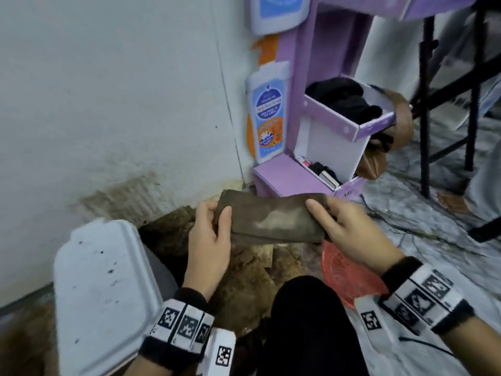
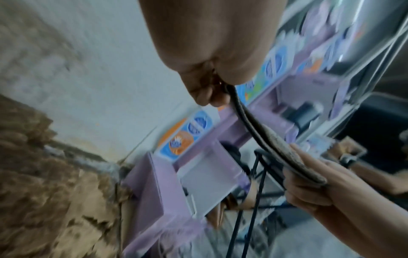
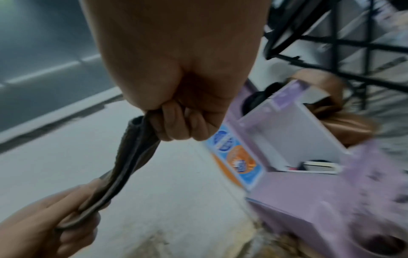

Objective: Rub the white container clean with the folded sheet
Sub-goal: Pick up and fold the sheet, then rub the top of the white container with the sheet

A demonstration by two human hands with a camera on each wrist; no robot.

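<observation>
— Hands first: what are they holding?
— Both are on the folded sheet (image 1: pixel 273 219), a brown cloth with a pale smear, held up in front of the person. The left hand (image 1: pixel 210 234) pinches its left end, the right hand (image 1: pixel 349 229) pinches its right end, thumbs on top.
— And the white container (image 1: pixel 105 294)?
— Low on the left, just beside the left wrist, apart from the cloth, lid flecked with dark spots. Neither grip touches it.
— Anything nearby?
— A purple display stand (image 1: pixel 295 175) by the wall and a red basket (image 1: pixel 349 278) under the right forearm.
</observation>
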